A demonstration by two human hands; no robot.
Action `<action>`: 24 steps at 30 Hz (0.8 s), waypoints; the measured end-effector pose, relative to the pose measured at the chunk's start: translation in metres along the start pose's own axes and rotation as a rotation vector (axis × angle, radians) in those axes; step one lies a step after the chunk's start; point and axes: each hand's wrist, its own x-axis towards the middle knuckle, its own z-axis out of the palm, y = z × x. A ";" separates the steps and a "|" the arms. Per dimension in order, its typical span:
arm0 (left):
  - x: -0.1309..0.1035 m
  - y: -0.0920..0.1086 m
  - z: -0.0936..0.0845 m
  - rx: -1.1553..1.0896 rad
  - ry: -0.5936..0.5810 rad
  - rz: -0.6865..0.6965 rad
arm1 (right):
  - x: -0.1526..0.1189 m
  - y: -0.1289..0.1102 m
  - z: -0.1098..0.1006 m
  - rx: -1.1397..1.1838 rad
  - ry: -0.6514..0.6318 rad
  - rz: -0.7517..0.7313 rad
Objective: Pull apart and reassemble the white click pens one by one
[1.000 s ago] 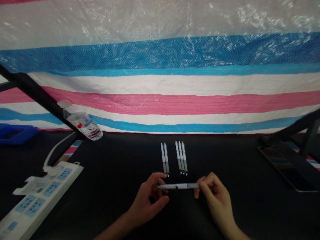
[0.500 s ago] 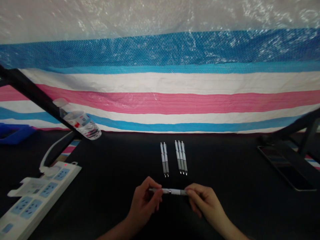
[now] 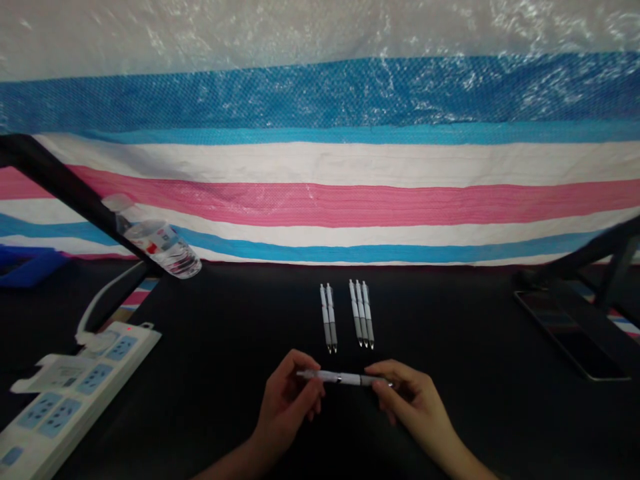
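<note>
Pinching the clicker end of a white-and-grey pen crosswise over the bench, the left hand likely steadies it; the right hand's grip has shifted, baring the tip; whether its slightly parted fingers press, I cannot tell.

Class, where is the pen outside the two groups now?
In the head view, the pen is low centre, held crosswise between the left hand and right hand, nearer the wearer than the pen pair and trio.

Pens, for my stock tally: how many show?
6: one pen in both hands, two pens side by side beyond it, three pens to their right. The blue tray may hide some.
</note>
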 end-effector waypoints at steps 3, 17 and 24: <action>-0.001 0.003 -0.001 -0.026 -0.002 0.006 | 0.000 -0.002 0.000 0.005 -0.073 0.028; -0.001 -0.003 -0.004 -0.061 0.040 0.008 | -0.004 -0.008 0.001 0.106 -0.054 0.003; -0.001 0.000 -0.002 -0.062 0.060 0.020 | -0.003 -0.004 0.002 0.132 -0.051 0.030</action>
